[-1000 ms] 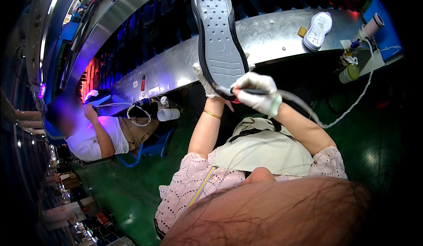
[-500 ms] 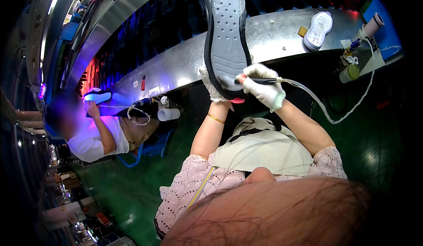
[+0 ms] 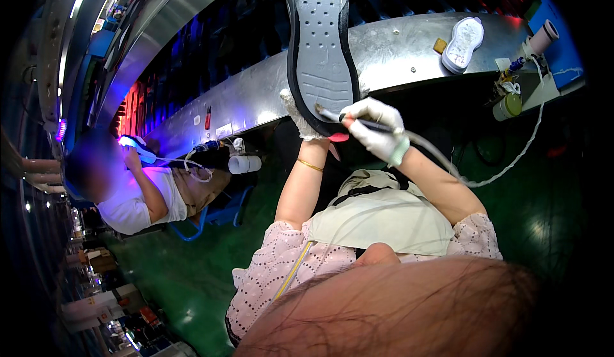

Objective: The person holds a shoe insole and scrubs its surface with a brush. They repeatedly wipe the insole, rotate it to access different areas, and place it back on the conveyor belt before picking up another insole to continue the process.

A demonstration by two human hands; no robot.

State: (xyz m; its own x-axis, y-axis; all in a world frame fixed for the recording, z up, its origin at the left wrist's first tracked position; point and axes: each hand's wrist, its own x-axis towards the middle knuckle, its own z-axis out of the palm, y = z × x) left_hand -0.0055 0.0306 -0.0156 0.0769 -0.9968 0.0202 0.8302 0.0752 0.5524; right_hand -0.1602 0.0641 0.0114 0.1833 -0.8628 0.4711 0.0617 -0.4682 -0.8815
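Note:
A large shoe sole (image 3: 323, 56), grey inside with a black rim and a pink patch at the heel, stands tilted up before me. My left hand (image 3: 299, 119), in a white glove, is closed around its heel end from beneath, with most fingers hidden behind it. My right hand (image 3: 377, 127), gloved in white with bare fingertips, pinches a slim dark-handled brush (image 3: 331, 115). Its bristles touch the grey inner face near the heel. From the brush's back end a clear hose (image 3: 441, 162) loops off to the right. Wet-looking shine shows on parts of the sole.
Beyond the sole runs a curved metal ledge (image 3: 256, 82), carrying a white sole (image 3: 464, 44) and a small yellowish block (image 3: 440, 46). A holder with a yellow-green container (image 3: 508, 108) is at the right. Leftward, a seated co-worker (image 3: 150, 197) handles another sole (image 3: 137, 147), near a white cup (image 3: 245, 164).
The sole has shifted slightly left and upward in my left hand. My right hand has lowered a little, and the brush tip has moved left across the heel area. The hose sags lower.

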